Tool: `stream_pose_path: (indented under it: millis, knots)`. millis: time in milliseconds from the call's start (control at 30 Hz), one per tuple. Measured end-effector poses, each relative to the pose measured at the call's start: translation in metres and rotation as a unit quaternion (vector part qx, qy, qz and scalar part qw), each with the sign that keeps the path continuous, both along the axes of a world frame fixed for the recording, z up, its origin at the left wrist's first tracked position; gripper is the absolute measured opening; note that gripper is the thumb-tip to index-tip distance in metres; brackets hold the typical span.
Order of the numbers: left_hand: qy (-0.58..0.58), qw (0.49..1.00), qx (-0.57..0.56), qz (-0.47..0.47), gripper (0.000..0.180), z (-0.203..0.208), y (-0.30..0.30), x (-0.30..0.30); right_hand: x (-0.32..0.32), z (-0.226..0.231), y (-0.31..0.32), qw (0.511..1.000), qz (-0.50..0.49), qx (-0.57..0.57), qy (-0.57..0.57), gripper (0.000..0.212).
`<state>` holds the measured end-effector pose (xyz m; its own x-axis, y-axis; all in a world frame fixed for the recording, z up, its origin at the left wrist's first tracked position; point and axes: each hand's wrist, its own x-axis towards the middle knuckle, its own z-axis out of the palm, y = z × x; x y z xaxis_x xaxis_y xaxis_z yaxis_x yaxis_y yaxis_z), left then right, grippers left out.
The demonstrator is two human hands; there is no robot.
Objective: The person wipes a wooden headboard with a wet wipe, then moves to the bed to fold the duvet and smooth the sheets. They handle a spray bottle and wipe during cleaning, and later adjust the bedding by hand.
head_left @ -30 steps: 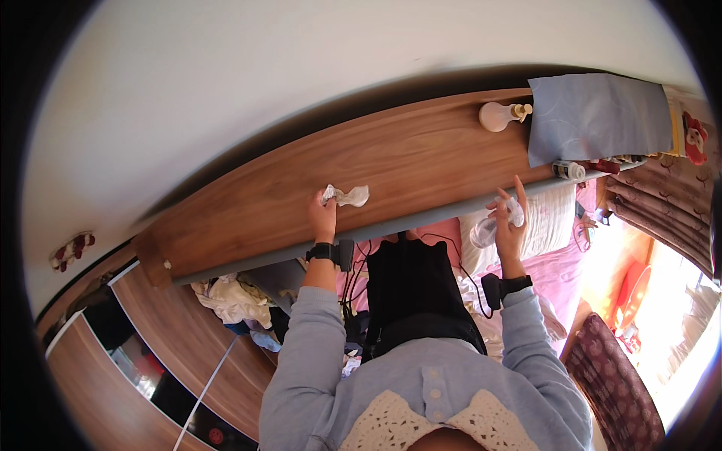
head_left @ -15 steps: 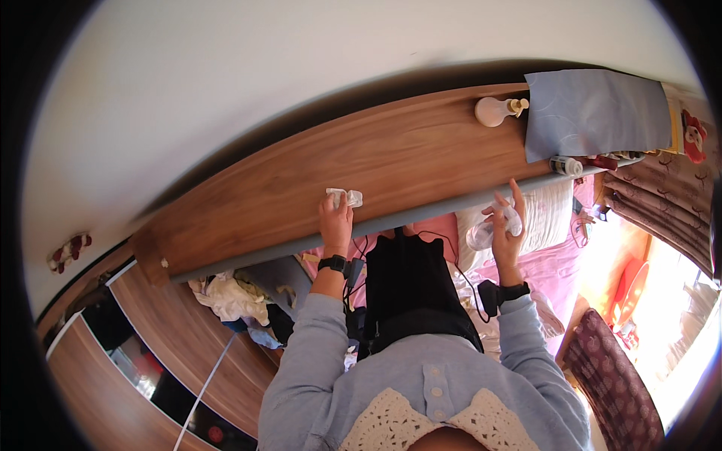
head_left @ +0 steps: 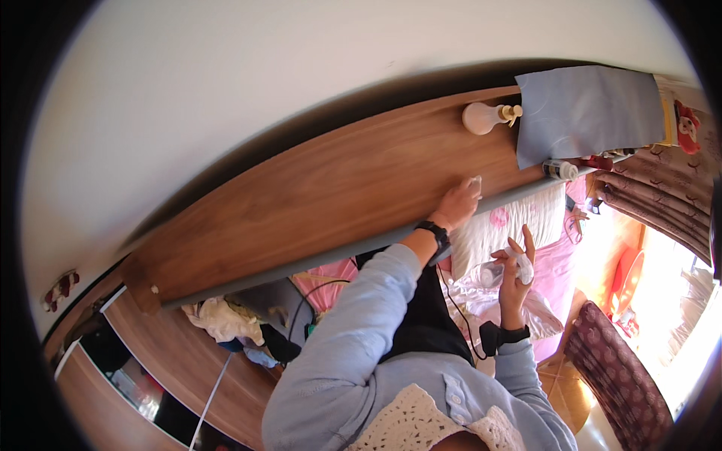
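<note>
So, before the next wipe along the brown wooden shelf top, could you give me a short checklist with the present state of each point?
1. Left hand presses the small white crumpled cloth on the brown wooden shelf top: ok.
2. Right hand grips the small white spray bottle, held off the shelf: ok.
3. Which way the bottle's nozzle points: cannot tell.
4. Shelf surface to the left of the cloth carries nothing: ok.
5. Path to the right: not ok, the round white pump bottle and the grey-blue folded cloth lie close.
6. Whether the wood is wet or clean: cannot tell.
</note>
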<state>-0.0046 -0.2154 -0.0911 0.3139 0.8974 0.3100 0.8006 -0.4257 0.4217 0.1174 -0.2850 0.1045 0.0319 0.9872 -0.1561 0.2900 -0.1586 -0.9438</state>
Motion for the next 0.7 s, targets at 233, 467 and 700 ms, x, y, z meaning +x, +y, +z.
stream_pose_path:
  millis: [233,467,700]
  knots:
    - [-0.04,0.975,-0.195,0.096,0.024,0.015,-0.179,-0.215,-0.012,-0.001,0.009,0.999,0.018,-0.028,0.037,0.051]
    - [0.071,0.848,-0.089,0.518,0.022,0.02,-0.281,-0.377,-0.022,-0.004,0.02,0.997,0.038,-0.029,0.06,0.049]
    - [-0.113,0.94,-0.054,0.316,0.016,-0.008,-0.029,-0.175,-0.022,0.002,0.013,0.998,0.025,-0.028,0.048,0.054]
